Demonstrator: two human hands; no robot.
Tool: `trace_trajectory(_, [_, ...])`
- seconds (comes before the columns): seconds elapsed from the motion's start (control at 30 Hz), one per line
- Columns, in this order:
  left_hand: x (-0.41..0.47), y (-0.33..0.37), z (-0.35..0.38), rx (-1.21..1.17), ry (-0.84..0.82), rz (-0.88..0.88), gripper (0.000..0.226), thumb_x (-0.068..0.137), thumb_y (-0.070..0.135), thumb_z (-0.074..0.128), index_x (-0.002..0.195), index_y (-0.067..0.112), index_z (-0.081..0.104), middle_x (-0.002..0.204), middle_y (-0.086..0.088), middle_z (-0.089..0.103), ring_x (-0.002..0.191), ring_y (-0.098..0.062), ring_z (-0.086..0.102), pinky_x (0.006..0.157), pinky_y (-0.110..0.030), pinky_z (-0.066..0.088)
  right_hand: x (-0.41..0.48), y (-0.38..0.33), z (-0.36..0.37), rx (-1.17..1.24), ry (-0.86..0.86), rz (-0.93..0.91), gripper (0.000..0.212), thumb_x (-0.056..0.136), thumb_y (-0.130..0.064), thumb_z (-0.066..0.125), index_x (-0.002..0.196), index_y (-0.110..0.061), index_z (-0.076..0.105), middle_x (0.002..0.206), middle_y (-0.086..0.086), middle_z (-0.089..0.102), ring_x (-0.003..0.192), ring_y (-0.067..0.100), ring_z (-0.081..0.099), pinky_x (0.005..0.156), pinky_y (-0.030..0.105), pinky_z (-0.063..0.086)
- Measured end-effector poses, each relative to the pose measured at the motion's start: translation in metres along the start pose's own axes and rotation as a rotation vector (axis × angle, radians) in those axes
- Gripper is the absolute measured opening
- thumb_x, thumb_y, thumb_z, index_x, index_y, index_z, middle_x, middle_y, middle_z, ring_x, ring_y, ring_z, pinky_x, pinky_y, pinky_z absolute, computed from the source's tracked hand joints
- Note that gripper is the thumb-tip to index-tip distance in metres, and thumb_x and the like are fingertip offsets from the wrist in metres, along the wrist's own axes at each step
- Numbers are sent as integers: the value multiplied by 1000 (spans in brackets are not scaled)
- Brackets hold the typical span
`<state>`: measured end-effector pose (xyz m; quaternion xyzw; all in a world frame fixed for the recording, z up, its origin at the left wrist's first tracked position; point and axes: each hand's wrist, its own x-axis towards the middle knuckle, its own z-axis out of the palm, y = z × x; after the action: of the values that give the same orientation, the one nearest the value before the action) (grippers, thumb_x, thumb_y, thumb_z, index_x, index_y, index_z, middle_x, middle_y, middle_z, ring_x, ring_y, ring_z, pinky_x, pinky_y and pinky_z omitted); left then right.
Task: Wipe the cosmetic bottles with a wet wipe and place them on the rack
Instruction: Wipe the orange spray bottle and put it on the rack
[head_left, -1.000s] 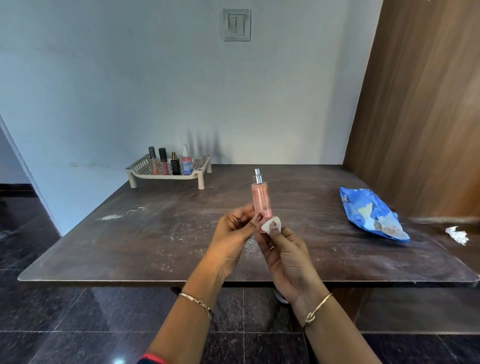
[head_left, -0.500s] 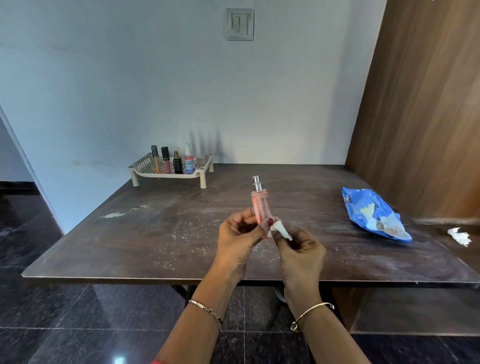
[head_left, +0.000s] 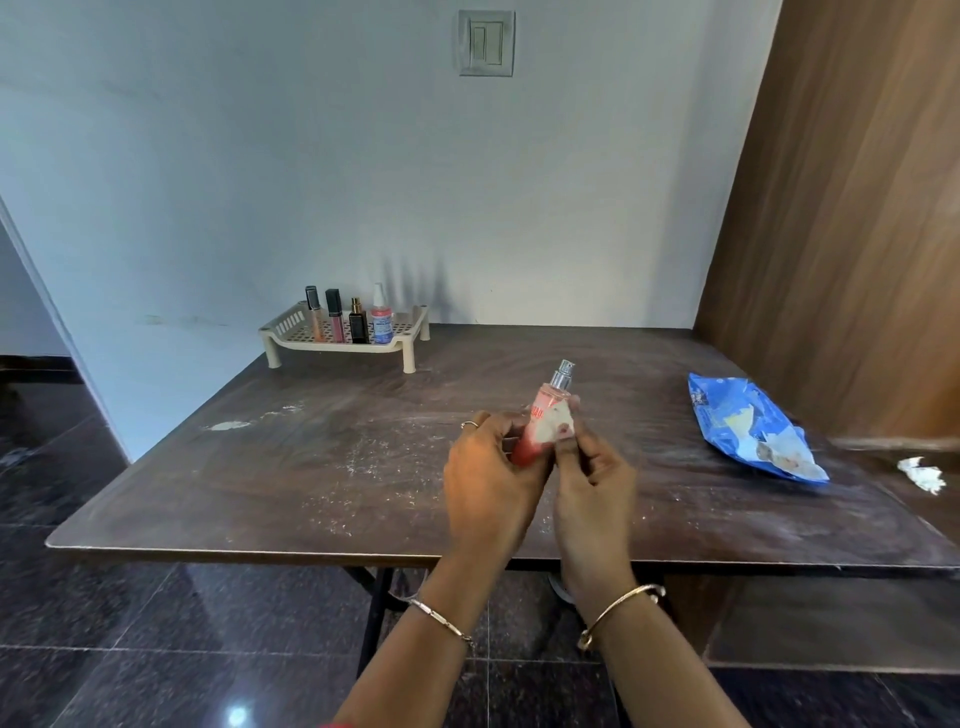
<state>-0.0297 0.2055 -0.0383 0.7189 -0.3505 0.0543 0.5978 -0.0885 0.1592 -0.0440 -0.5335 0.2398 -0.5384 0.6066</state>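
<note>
Over the near middle of the dusty dark-brown wooden bench, the left hand is clamped on the base of a pink glass spray bottle with a silver nozzle tilted toward one o'clock, while the right hand presses a small white wet wipe against its side. At eleven o'clock, a beige perforated plastic rack holding four small cosmetic bottles stands against the pale blue wall. A crumpled blue wipe packet lies at two o'clock beside a brown wooden panel, above a glossy black tiled floor.

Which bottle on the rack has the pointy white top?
The clear bottle with pink liquid, rightmost of the four on the rack. Its white top tapers upward; the other three, beside it on the left, have dark flat caps.
</note>
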Motion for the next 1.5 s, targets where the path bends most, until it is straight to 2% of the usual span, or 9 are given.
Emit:
trace_trajectory(0.27, [-8, 4, 5, 251, 37, 159, 31, 71, 34, 75, 99, 26, 66, 90, 12, 61, 81, -12, 62, 68, -33, 53, 21, -8, -11, -277, 245, -403, 29, 79, 6, 66, 95, -18, 70, 88, 1, 56, 74, -4, 58, 63, 7, 46])
trace_trajectory(0.43, [0, -5, -1, 69, -14, 50, 28, 70, 28, 77, 97, 28, 69, 87, 10, 68, 77, -4, 65, 71, -29, 54, 10, 1, -29, -639, -145, -693, 28, 77, 9, 62, 93, -13, 71, 82, -3, 55, 74, 2, 52, 67, 15, 44])
trace_trajectory(0.63, [-2, -8, -7, -724, -409, -249, 43, 76, 14, 73, 117, 20, 61, 106, -8, 71, 99, -21, 66, 83, -34, 56, 30, -9, -27, -417, 5, -465, 32, 78, 12, 61, 87, -19, 65, 86, -2, 61, 81, 11, 61, 70, 18, 50])
trace_trajectory(0.77, [-5, -7, -11, -1100, -525, -395, 30, 89, 14, 55, 119, 16, 62, 113, -9, 68, 103, -20, 64, 88, -30, 54, 22, -5, -22, -469, -53, -524, 30, 75, 14, 60, 87, -13, 66, 85, -1, 63, 80, 8, 61, 71, 18, 51])
trace_trajectory(1.0, [0, -6, -3, -1153, -406, -613, 47, 81, 37, 57, 118, 9, 61, 104, -8, 68, 86, -18, 64, 81, -36, 53, -6, -2, -26, -744, -200, -649, 26, 77, 2, 63, 93, -17, 69, 82, -3, 59, 71, 15, 57, 58, 38, 49])
trace_trajectory(1.17, [0, -13, -3, -1272, -375, -647, 33, 88, 35, 57, 113, 13, 59, 104, -13, 72, 88, -22, 70, 81, -35, 57, -10, -9, -24, -812, -344, -680, 19, 77, -5, 65, 91, -19, 68, 84, -3, 60, 73, 15, 58, 55, 33, 48])
trace_trajectory(1.27, [-5, -15, -1, -1312, -372, -683, 37, 81, 31, 62, 111, 9, 63, 93, -8, 73, 80, -16, 71, 65, -26, 58, 6, -17, -13, -826, -266, -658, 13, 79, -3, 62, 86, -14, 66, 79, -2, 55, 67, 16, 54, 54, 33, 45])
trace_trajectory(1.4, [-3, -14, -3, -1422, -360, -687, 34, 91, 30, 51, 111, 8, 67, 110, -11, 70, 94, -17, 70, 79, -28, 58, 24, -21, 0, -832, -180, -654, 13, 84, -4, 58, 89, -12, 67, 82, -1, 56, 68, 17, 54, 59, 29, 43])
trace_trajectory(1.5, [4, -14, -5, -1529, -351, -727, 42, 98, 30, 42, 123, 0, 57, 115, -15, 66, 97, -20, 68, 70, -27, 59, 17, -15, -2, -857, -206, -674, 9, 84, -4, 62, 81, -12, 64, 76, -7, 46, 63, 10, 42, 55, 22, 30])
